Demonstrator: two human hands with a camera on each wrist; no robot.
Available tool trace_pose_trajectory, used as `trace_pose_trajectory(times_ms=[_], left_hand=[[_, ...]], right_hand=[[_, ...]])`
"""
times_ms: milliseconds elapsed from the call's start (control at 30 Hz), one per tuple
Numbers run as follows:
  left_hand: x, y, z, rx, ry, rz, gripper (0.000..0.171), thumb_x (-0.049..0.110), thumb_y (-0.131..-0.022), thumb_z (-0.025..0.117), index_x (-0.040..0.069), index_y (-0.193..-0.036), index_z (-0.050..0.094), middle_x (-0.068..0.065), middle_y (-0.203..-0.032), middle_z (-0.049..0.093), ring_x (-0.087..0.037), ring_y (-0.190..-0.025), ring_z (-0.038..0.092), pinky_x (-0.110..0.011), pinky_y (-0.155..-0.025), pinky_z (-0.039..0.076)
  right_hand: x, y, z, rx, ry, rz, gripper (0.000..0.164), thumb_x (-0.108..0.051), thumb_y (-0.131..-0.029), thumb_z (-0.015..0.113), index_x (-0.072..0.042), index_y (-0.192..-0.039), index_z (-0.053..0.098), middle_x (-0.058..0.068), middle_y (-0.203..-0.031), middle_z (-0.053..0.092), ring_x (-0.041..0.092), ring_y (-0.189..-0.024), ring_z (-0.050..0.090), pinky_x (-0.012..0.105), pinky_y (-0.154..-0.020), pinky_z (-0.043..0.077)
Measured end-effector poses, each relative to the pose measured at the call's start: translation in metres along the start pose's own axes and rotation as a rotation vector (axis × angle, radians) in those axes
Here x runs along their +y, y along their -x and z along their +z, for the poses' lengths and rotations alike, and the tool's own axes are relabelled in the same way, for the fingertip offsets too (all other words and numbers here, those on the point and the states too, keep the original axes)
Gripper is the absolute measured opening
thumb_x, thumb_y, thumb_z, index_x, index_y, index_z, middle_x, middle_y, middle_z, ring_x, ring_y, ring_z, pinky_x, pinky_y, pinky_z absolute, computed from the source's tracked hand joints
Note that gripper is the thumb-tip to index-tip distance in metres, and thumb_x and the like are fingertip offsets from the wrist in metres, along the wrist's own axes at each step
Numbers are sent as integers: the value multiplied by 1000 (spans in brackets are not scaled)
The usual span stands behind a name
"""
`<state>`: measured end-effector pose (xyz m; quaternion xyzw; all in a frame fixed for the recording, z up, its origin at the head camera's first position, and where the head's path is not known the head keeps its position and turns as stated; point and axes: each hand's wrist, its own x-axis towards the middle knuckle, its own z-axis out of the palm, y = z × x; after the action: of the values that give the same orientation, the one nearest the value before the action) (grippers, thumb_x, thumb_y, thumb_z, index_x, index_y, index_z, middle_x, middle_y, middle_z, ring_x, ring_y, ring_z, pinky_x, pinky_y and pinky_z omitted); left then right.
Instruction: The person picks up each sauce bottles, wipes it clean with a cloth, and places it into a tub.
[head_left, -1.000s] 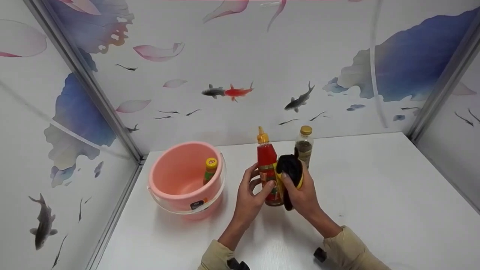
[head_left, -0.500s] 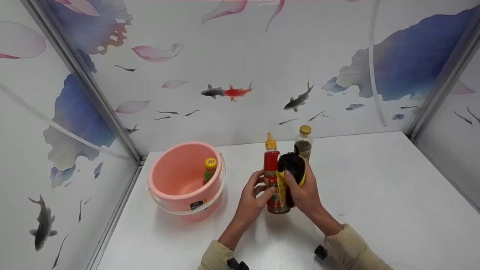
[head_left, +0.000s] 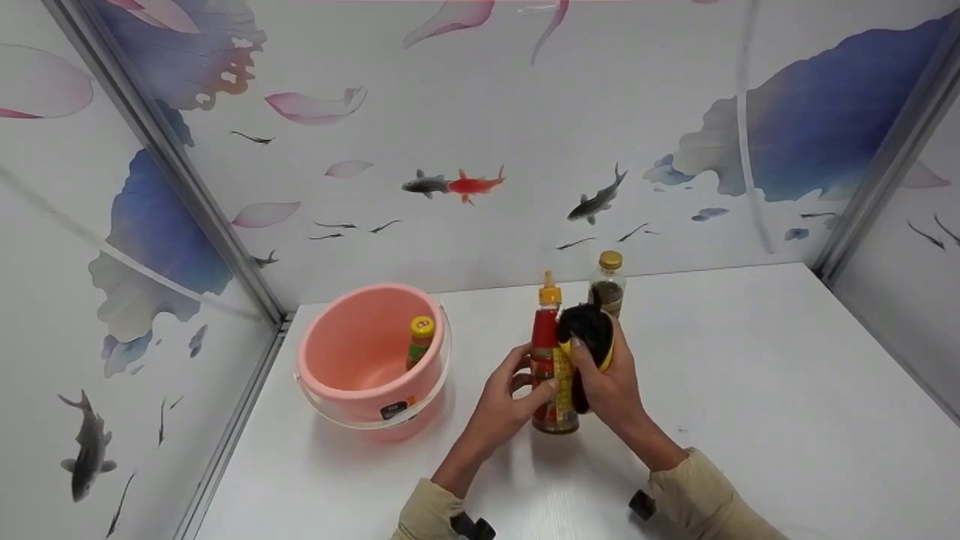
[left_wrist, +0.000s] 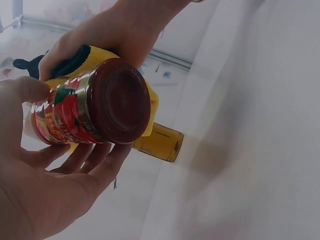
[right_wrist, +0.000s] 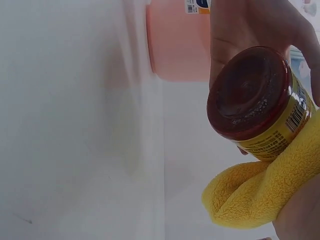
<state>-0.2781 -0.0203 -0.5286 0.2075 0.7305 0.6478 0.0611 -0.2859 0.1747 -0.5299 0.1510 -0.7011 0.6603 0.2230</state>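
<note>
In the head view my left hand (head_left: 504, 397) grips a red sauce bottle (head_left: 545, 330) with a yellow nozzle cap. Its fingers and thumb curl round the label, and the bottle stands nearly upright above the table. My right hand (head_left: 611, 375) holds a folded cloth (head_left: 587, 330), black on one side and yellow on the other, against the bottle's right side. Fluffy yellow pile of the cloth (right_wrist: 250, 195) shows in the right wrist view, touching the bottle's yellow back label. The bottle's dark red base (left_wrist: 122, 100) faces the left wrist camera.
A pink bucket (head_left: 322, 371) with a clear handle stands on the left of the white table (head_left: 750, 420). Inside it is a small yellow-capped bottle (head_left: 420, 341). Another bottle (head_left: 609, 281), gold-capped and clear, stands behind the right hand, near the printed back wall.
The sauce bottle has come down and slightly right, nearer the body. It has also turned, so more of its yellow label shows. My right hand has shifted slightly right with the cloth.
</note>
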Motion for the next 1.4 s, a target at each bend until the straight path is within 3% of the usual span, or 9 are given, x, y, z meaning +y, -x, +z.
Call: trace_pose_trajectory(times_ms=[333, 800, 933, 1167, 1400], left_hand=[[0, 0, 3, 107, -14, 35, 67, 38, -98, 80, 28, -158, 50, 3, -148, 61, -20, -125, 64, -50, -113, 52], [3, -2, 2, 265, 111, 87, 68, 30, -97, 84, 23, -154, 48, -2, -150, 60, -27, -133, 64, -49, -118, 52], [3, -2, 1, 255, 103, 72, 66, 30, -98, 82, 22, -154, 48, -2, -151, 60, -27, -137, 62, -48, -120, 50], [0, -3, 1, 192, 76, 41, 64, 32, -100, 78, 19, -155, 47, -6, -145, 65, -24, -128, 66, -54, -119, 50], [-3, -2, 2, 142, 56, 19, 59, 32, -101, 77, 24, -152, 50, -3, -145, 64, -24, -131, 64, -50, -115, 53]], right_hand=[[1, 4, 4, -7, -6, -12, 46, -8, -107, 65, -10, -151, 50, 4, -137, 65, 22, -116, 68, 28, -97, 61], [5, 10, 11, -38, 7, -5, 49, -12, -106, 68, -13, -152, 50, 3, -140, 65, 25, -119, 68, 30, -101, 60], [6, 10, 11, -33, 13, 1, 49, -12, -106, 69, -15, -152, 51, 1, -140, 65, 24, -119, 68, 30, -100, 61], [4, 8, 9, -42, 6, -12, 48, -11, -107, 66, -13, -153, 50, 4, -140, 65, 25, -118, 69, 31, -100, 61], [4, 6, 6, -18, 11, -10, 48, -10, -107, 66, -12, -153, 50, 3, -139, 65, 22, -117, 68, 29, -99, 60]])
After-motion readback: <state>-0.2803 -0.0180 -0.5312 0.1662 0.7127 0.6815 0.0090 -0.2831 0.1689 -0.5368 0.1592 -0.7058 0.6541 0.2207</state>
